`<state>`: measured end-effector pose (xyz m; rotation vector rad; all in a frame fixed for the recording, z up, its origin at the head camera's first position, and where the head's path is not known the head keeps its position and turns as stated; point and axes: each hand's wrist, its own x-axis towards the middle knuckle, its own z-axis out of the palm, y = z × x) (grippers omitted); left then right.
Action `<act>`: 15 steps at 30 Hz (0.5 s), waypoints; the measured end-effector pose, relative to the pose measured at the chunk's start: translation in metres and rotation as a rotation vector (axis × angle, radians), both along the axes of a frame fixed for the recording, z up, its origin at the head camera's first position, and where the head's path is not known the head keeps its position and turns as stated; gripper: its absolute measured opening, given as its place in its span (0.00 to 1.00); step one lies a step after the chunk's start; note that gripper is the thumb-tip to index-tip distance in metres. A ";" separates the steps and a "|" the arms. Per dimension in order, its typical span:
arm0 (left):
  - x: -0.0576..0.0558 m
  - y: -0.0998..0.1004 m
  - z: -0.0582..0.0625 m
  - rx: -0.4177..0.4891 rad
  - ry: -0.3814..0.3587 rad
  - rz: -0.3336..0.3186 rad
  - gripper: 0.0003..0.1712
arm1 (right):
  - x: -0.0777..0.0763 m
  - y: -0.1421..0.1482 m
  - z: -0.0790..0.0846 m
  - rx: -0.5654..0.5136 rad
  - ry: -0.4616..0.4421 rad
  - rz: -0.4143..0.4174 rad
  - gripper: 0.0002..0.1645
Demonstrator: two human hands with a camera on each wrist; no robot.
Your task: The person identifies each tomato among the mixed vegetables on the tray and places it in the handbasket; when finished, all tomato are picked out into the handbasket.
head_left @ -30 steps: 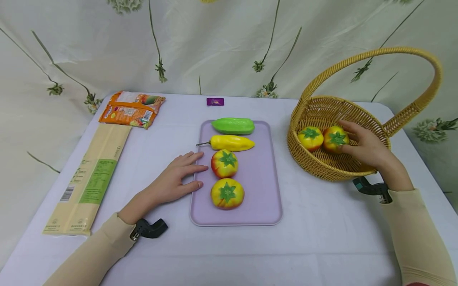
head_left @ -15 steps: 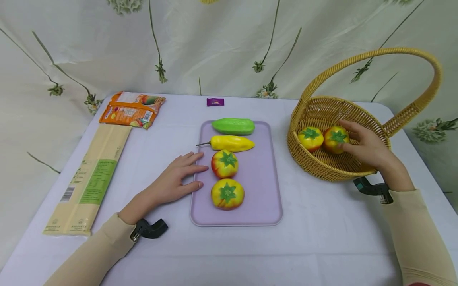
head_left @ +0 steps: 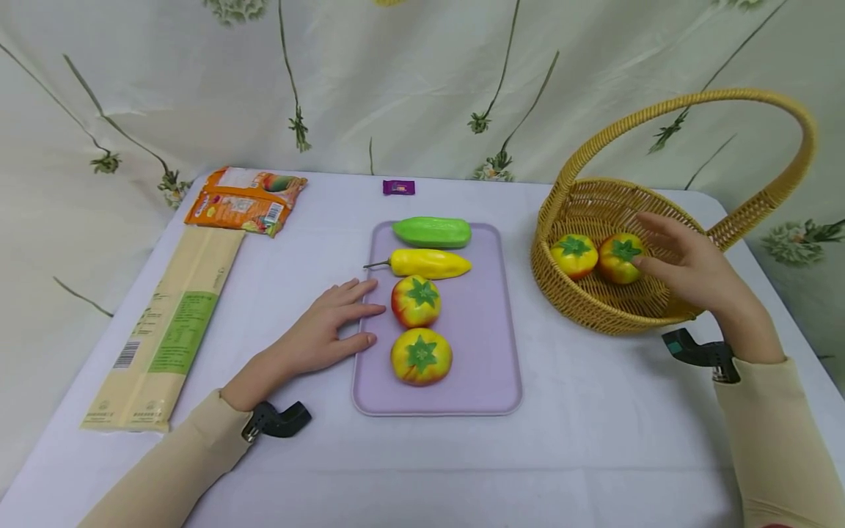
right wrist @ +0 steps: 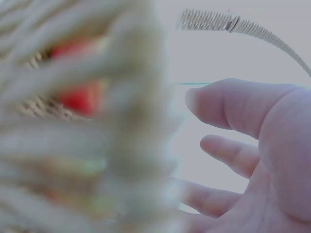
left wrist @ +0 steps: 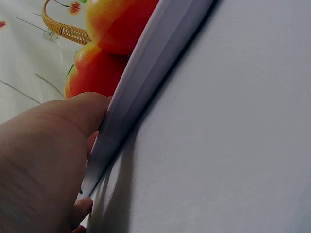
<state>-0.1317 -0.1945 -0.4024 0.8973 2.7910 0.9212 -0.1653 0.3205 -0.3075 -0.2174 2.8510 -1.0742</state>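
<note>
Flat on the lilac tray (head_left: 475,396), at its left edge, rests my left hand (head_left: 323,330), fingers spread and straight. Right of those fingers lie two round yellow-red fruits with green star-shaped tops, a nearer one (head_left: 422,357) and a farther one (head_left: 416,301). Beyond them are a yellow pepper (head_left: 429,264) and a green cucumber-like vegetable (head_left: 432,232). My right hand (head_left: 700,268) is over the wicker basket (head_left: 594,314), its fingers loose and holding nothing. Beside its thumb, two similar fruits sit in the basket, a right one (head_left: 620,259) and a left one (head_left: 574,257).
An orange snack bag (head_left: 244,202) and a long beige packet (head_left: 165,330) with a green label lie along the table's left side. A small purple wrapped piece (head_left: 399,188) is at the back edge. The basket's tall handle (head_left: 693,99) arches over its right part.
My right hand has let go of the right fruit in the basket and drawn slightly up and to the right. My left hand has stayed on the tray's edge.
</note>
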 end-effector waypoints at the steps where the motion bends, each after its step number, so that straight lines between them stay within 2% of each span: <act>1: 0.000 0.000 0.000 0.000 -0.002 0.001 0.27 | 0.001 -0.001 0.002 -0.006 0.004 0.004 0.43; 8: 0.001 -0.001 0.001 0.003 -0.003 0.003 0.27 | 0.010 -0.016 0.011 -0.013 0.050 0.042 0.40; 12: 0.001 -0.001 0.002 0.007 -0.004 -0.001 0.27 | 0.020 -0.033 0.015 -0.022 0.174 0.130 0.37; 15: 0.001 0.000 0.002 0.010 -0.007 -0.004 0.27 | 0.027 -0.050 0.017 -0.059 0.293 0.229 0.35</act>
